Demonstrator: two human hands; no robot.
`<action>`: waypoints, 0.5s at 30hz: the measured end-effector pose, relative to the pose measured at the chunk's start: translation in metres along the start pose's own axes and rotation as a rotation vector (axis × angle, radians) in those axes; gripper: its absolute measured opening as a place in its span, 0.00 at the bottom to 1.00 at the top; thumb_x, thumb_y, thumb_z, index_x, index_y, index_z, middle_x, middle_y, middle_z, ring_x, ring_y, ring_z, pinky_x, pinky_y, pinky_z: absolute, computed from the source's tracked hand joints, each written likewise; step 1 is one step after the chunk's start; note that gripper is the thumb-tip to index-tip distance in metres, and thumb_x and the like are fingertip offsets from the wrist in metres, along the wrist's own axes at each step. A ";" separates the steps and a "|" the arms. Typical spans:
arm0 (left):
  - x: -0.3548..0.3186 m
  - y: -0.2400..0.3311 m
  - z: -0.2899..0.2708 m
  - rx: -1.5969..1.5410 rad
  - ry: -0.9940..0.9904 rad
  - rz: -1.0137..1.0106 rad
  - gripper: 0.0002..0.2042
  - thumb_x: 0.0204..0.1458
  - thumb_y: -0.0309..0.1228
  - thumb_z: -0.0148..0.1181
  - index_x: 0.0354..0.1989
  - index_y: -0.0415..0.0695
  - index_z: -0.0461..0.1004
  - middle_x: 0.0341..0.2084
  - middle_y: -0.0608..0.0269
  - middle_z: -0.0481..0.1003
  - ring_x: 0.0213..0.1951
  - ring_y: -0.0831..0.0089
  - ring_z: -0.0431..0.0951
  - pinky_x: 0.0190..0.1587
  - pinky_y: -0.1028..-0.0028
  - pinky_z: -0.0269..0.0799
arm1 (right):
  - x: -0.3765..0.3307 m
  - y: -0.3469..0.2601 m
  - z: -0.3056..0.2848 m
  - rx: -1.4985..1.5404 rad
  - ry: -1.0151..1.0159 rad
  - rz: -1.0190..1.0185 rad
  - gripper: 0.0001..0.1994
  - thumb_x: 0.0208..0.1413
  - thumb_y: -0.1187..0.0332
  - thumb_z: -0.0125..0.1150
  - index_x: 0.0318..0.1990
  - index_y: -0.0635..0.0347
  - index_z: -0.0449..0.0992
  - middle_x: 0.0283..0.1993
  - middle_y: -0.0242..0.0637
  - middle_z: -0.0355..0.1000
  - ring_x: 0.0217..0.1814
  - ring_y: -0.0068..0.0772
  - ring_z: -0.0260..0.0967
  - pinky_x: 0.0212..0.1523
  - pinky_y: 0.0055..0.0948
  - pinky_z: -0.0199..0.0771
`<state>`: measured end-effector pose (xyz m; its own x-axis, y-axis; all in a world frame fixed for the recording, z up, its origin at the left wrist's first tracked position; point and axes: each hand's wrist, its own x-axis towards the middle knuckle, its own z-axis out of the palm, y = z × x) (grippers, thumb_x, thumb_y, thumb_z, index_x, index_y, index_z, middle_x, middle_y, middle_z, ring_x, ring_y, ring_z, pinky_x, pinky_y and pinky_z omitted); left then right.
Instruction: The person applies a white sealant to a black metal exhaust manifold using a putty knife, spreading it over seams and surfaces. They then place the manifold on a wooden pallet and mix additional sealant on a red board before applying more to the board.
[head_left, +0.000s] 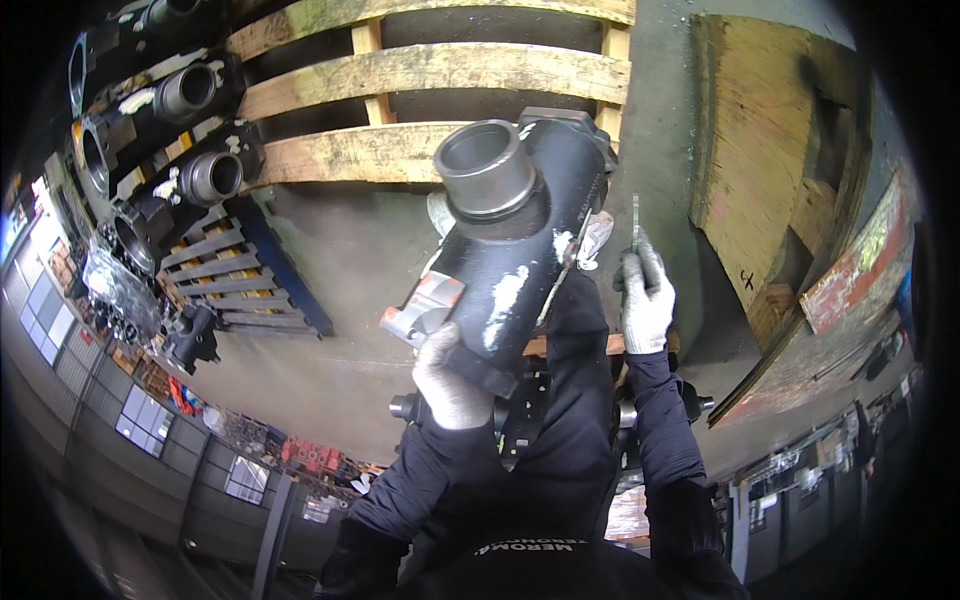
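In front of me lies a large black tubular metal casting (545, 260), tilted, with an open round neck (485, 170) standing up from it. White patches mark its surface. A grey bracket with orange-red edges (428, 305) sits on its left side. My left hand (455, 385), in a white glove, is closed at the casting's near end, just below the bracket; its fingertips are partly hidden. To the right, apart from the casting, my gloved right hand (647, 300) grips a thin, narrow metal tool (635, 215) that points away from me.
A wooden pallet (430, 75) lies beyond the casting. Similar black castings (190, 90) stand at the far left beside a slatted rack (225, 270). Worn plywood boards (750, 150) are on the right. Grey concrete floor (350, 250) shows between them.
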<state>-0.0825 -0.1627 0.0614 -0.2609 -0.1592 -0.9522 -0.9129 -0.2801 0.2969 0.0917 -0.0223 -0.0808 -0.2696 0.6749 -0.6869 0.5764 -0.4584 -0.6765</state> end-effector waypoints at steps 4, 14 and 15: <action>-0.002 -0.018 -0.007 -0.109 -0.087 -0.057 0.33 0.51 0.37 0.60 0.69 0.44 0.64 0.59 0.49 0.75 0.59 0.50 0.78 0.62 0.50 0.75 | -0.004 -0.018 -0.007 0.016 -0.047 -0.042 0.20 0.71 0.75 0.59 0.67 0.68 0.74 0.43 0.29 0.72 0.37 0.16 0.66 0.40 0.20 0.70; 0.001 -0.041 -0.014 -0.113 -0.048 0.037 0.36 0.48 0.32 0.62 0.69 0.36 0.62 0.56 0.45 0.76 0.52 0.47 0.83 0.53 0.53 0.83 | -0.015 -0.106 0.001 -0.498 -0.671 -0.241 0.21 0.56 0.77 0.68 0.59 0.57 0.83 0.45 0.46 0.77 0.44 0.46 0.78 0.47 0.36 0.76; 0.001 -0.042 -0.014 -0.145 -0.044 0.037 0.36 0.48 0.31 0.61 0.69 0.35 0.62 0.56 0.45 0.76 0.52 0.48 0.83 0.54 0.53 0.83 | -0.014 -0.113 0.003 -0.541 -0.701 -0.258 0.21 0.56 0.77 0.68 0.59 0.55 0.83 0.43 0.46 0.77 0.43 0.47 0.77 0.46 0.37 0.76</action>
<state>-0.0403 -0.1641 0.0490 -0.3102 -0.1309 -0.9416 -0.8485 -0.4087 0.3363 0.0282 0.0182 0.0043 -0.7439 0.1331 -0.6549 0.6678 0.1102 -0.7361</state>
